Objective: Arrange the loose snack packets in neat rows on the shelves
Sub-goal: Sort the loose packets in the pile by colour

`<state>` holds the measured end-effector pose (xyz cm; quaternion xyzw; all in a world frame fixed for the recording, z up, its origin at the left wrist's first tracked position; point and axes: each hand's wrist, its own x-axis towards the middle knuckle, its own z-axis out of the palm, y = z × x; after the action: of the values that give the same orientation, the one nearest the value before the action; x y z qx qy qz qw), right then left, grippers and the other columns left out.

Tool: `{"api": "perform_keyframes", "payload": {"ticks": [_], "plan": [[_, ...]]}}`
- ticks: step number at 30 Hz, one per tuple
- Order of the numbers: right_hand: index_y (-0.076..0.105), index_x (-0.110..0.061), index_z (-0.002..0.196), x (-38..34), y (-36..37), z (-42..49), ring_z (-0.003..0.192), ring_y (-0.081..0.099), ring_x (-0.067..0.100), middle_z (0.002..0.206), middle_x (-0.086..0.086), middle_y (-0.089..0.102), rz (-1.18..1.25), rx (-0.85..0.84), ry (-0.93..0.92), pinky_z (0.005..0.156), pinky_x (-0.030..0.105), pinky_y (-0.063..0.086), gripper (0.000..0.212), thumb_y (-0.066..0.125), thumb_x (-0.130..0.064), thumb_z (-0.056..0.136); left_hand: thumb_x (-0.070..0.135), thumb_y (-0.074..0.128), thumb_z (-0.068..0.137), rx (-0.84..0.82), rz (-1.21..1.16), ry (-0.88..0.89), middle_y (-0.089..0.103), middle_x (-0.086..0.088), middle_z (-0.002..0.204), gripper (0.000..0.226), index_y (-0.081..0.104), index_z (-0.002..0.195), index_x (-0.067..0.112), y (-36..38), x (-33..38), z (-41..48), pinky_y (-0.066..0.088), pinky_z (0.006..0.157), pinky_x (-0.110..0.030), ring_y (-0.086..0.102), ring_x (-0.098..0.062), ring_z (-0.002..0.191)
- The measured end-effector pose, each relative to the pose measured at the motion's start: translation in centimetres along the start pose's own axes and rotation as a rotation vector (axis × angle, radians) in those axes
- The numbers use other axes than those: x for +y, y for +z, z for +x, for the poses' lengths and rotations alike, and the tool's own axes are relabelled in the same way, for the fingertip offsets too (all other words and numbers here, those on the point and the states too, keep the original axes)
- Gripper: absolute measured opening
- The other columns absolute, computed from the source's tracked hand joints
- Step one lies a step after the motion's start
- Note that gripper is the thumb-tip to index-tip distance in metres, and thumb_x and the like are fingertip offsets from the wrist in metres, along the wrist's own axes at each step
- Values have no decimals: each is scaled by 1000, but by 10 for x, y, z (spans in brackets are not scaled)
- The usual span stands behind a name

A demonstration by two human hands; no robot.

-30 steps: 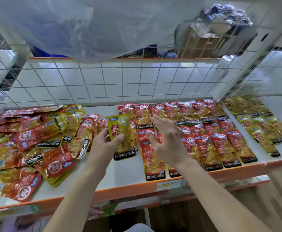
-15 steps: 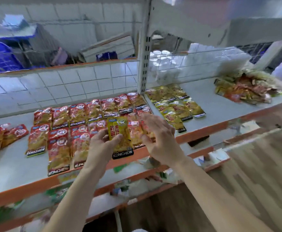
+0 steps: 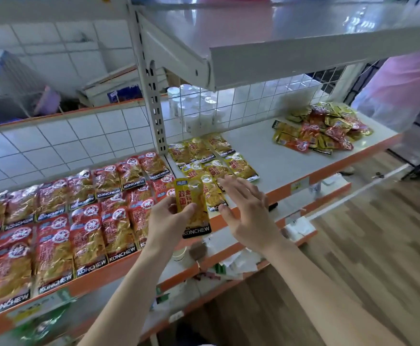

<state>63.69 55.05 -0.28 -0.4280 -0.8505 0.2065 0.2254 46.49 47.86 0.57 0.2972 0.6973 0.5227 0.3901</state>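
Observation:
My left hand (image 3: pixel 169 221) pinches a yellow KONCHEW snack packet (image 3: pixel 192 207) upright, just in front of the shelf's orange edge. My right hand (image 3: pixel 247 211) hovers open beside it, fingers spread over the near end of the yellow packet rows (image 3: pixel 214 158). Red packets (image 3: pixel 79 211) lie in neat rows on the left part of the grey shelf (image 3: pixel 286 156). A loose heap of red and yellow packets (image 3: pixel 326 128) sits at the shelf's far right.
A white upright post (image 3: pixel 154 101) divides the two shelf bays, with a wire grid behind. An upper shelf (image 3: pixel 303 56) overhangs the right bay. White cups (image 3: pixel 194 108) stand behind the grid. A person in pink (image 3: pixel 401 78) stands at the far right. Lower shelves hold clutter.
My view has swung right, from the left bay with its loose pile to the yellow rows. My left hand kept hold of the yellow packet; my right hand left the red rows and opened.

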Motion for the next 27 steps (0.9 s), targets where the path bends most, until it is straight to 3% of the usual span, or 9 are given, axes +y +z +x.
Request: {"api": "perform_keyframes", "payload": {"ticks": [3,10,13,16,17,21,24,27], "plan": [[38,-36,149,18,-2,5,146,19,8,156,-17,35,-41,16,46,116,46,17,57,42,-45,93,14,74,89,-36,70,37,72,-1,82,6,69,92,15,16,-2,18,50,55,-19,69,-12,70],[36,-37,150,47,-3,24,147,17,9,156,-17,33,-52,-56,123,117,46,15,59,45,-43,92,19,72,91,-63,80,-19,71,4,85,7,70,97,16,51,-1,51,41,46,-6,65,-7,74],[36,-35,150,59,-8,34,147,18,10,157,-15,34,-42,-72,113,118,51,19,60,44,-43,91,22,72,91,-54,108,-31,72,-1,89,8,70,97,16,68,2,58,50,53,-14,67,-14,79],[38,-29,150,75,-14,48,145,21,11,156,-10,37,-15,-88,91,118,47,24,61,44,-41,91,27,73,88,-9,162,-26,73,-6,87,13,73,91,14,89,2,66,56,71,-37,69,-24,84],[39,-27,151,81,-15,52,144,22,11,155,-9,39,-14,-92,72,118,44,27,61,45,-39,91,29,73,88,12,192,-15,73,-5,87,15,74,92,14,96,2,69,56,71,-37,69,-24,83],[38,-26,151,106,-20,69,139,26,11,153,-8,41,-26,-119,-7,114,39,30,58,55,-30,96,31,70,91,112,340,45,67,2,84,15,66,87,18,122,4,75,44,55,-12,60,-7,73],[40,-25,151,121,-21,82,136,30,12,150,-9,44,-20,-125,-79,111,38,32,60,60,-27,94,31,70,91,193,448,69,63,-3,81,23,69,85,9,139,1,80,49,70,-33,59,-24,83],[43,-24,149,132,-19,94,137,31,13,150,-9,45,-22,-127,-126,106,34,27,58,61,-27,94,29,71,90,250,549,65,50,-1,65,31,58,72,8,150,-6,85,33,63,-36,50,-26,73]]}}
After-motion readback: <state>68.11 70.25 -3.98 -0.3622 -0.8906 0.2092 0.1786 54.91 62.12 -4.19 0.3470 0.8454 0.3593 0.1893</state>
